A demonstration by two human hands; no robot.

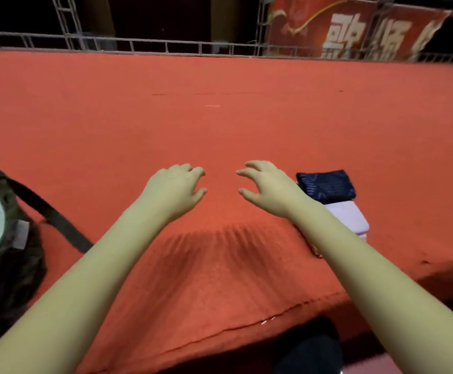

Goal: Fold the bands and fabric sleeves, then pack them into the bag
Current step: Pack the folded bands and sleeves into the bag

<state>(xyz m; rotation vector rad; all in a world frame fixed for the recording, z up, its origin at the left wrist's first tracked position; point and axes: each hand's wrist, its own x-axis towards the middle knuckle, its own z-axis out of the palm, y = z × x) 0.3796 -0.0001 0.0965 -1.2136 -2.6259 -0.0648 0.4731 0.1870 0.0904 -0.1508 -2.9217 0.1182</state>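
- Left hand [177,184]: raised over the carpet [220,117], fingers loosely curled, holding nothing.
- Right hand [265,187]: level with the left, a gap between them, fingers loosely spread and bent, holding nothing.
- Blue piece [326,184]: just right of the right hand; dark, with a pale line pattern, folded to a neat thick rectangle.
- Pale piece [349,215]: touching the blue piece's near edge, partly under the right forearm; whitish-lilac, folded flat, with layers showing at its near end.
- Bag [12,265]: far left, well apart from both pieces; dark, soft, mouth open, something white already inside. Its strap [55,214] trails right across the carpet.
- Railing [166,47] and red banner [354,31]: beyond the far edge.
- Risk, judged: the forearm may drag the pale piece out of fold when it moves.
- Risk, judged: a one-handed lift could let either fold fall open on the long carry left.
- Risk, judged: the slack bag mouth may catch a corner.
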